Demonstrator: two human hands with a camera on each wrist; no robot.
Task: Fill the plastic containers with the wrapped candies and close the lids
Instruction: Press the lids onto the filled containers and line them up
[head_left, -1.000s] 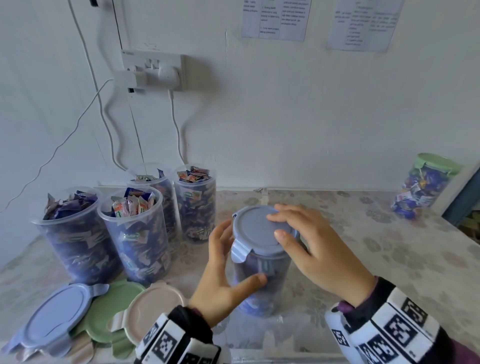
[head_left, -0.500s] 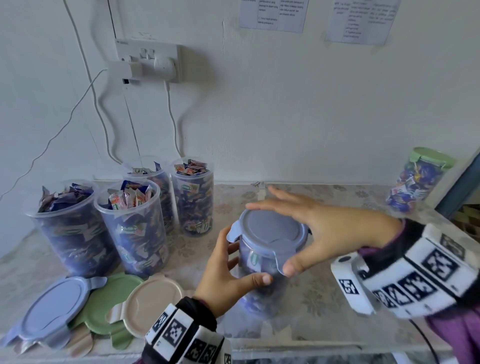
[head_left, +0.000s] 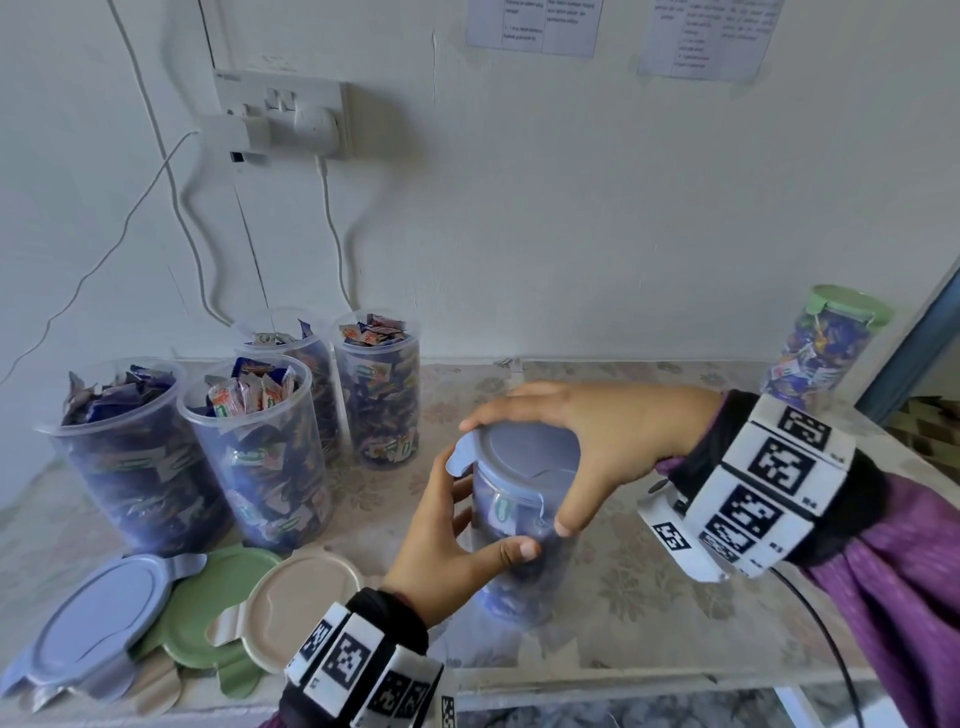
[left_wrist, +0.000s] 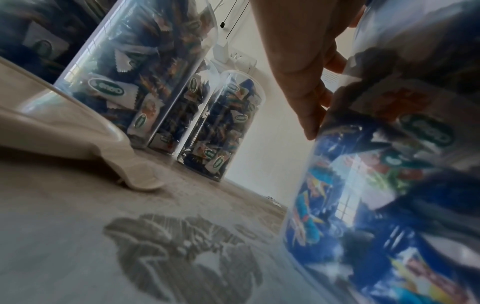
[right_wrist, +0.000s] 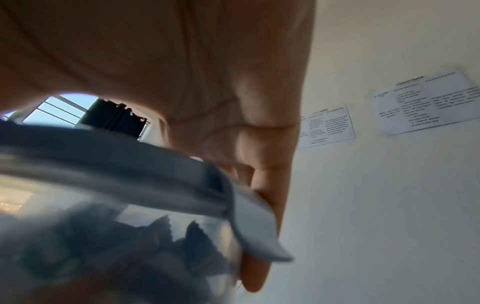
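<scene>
A clear container (head_left: 524, 577) full of wrapped candies stands at the table's front middle, with a blue lid (head_left: 524, 452) on top. My left hand (head_left: 457, 540) grips its side, thumb in front and fingers round the far side. My right hand (head_left: 587, 447) spans the lid from above, its thumb pressing the front flap down and its fingers over the back rim. The left wrist view shows the container's wall (left_wrist: 389, 185) close up. In the right wrist view a lid flap (right_wrist: 257, 226) sticks out under my fingers.
Several open containers (head_left: 260, 457) full of candies stand at the left. Loose blue (head_left: 88, 629), green (head_left: 208, 613) and beige (head_left: 301, 597) lids lie at the front left. A green-lidded container (head_left: 821, 348) stands at the far right. Cables hang from a wall socket (head_left: 283, 111).
My right hand has swung round from the top of the lid so that its thumb now presses the front flap. The left hand keeps its hold on the container.
</scene>
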